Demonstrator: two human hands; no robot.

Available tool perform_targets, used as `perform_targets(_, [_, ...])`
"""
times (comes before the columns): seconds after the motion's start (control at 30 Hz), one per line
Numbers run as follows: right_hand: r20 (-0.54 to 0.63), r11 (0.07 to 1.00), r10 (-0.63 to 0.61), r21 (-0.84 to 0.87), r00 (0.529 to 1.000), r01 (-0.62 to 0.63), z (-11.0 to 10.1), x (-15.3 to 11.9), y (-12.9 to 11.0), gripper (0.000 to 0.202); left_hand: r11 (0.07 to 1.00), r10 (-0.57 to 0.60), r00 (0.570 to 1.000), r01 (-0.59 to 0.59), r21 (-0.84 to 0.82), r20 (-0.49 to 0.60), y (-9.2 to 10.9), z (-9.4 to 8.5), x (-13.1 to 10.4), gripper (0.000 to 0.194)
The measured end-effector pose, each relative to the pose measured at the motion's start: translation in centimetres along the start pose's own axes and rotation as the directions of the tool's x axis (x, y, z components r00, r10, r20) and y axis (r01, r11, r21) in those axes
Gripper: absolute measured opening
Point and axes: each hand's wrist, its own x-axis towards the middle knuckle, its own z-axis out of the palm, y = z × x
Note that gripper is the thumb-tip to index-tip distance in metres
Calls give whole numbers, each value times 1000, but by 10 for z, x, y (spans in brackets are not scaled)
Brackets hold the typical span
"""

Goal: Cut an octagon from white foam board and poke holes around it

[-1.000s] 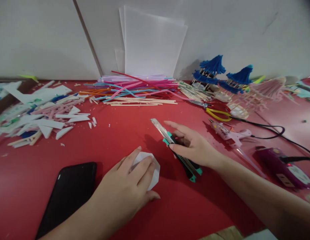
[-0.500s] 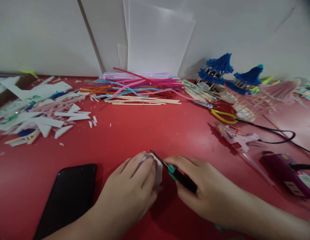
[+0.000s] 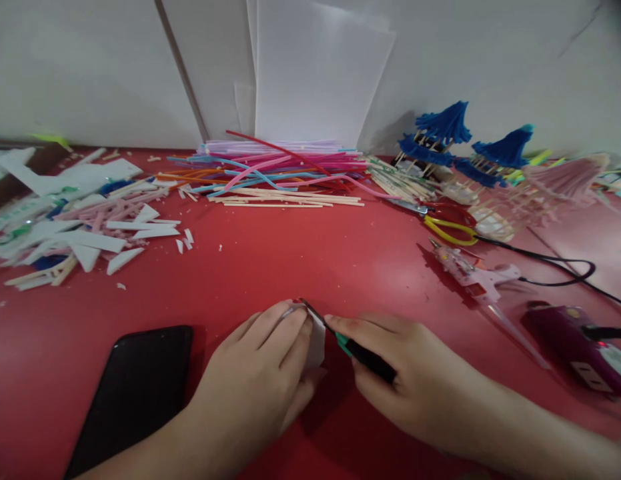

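Near the front of the red table, my left hand (image 3: 263,373) is closed over a small white piece with straight-cut edges (image 3: 316,343), gripping it from above. Most of that piece is hidden under my fingers; whether it is foam or card I cannot tell. My right hand (image 3: 405,373) is wrapped round a utility knife (image 3: 367,357) with a black and green handle. Its thin blade slants up to the left and lies along the upper right edge of the white piece, close to my left fingertips. My right index finger rests near the base of the blade.
A black phone (image 3: 135,393) lies left of my left hand. White and pink scraps (image 3: 90,233) are heaped far left. Coloured pipe cleaners (image 3: 290,163) and wooden sticks lie at the back. Yellow-handled scissors (image 3: 450,230), a glue gun (image 3: 483,280) and a purple power strip (image 3: 575,347) are right.
The knife blade has come a little closer to the white piece and now lies against its edge. Both hands keep their holds, and the view has shifted slightly.
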Motion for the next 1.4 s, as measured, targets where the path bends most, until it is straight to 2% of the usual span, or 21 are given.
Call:
perform_targets(0.27, [50,999,35,-19,998,-34,-1,3,-3,56,999,-13,999,15,-40,50,-5,-4,3,32])
perform_targets(0.8, [103,997,42,-70,994,-35,-6,6,-7,59,998,-30,997,34,-55,68,-5,-2,2,32])
perform_targets(1.0, [69,996,46,-73,997,-41,-2,7,-7,59,998,-19,999,21,-50,39,-4,-2,3,30])
perform_targets(1.4, [117,992,21,-128,993,-5,1,10,-5,58,1000,5,1000,-5,-3,29,-1,-1,2,30])
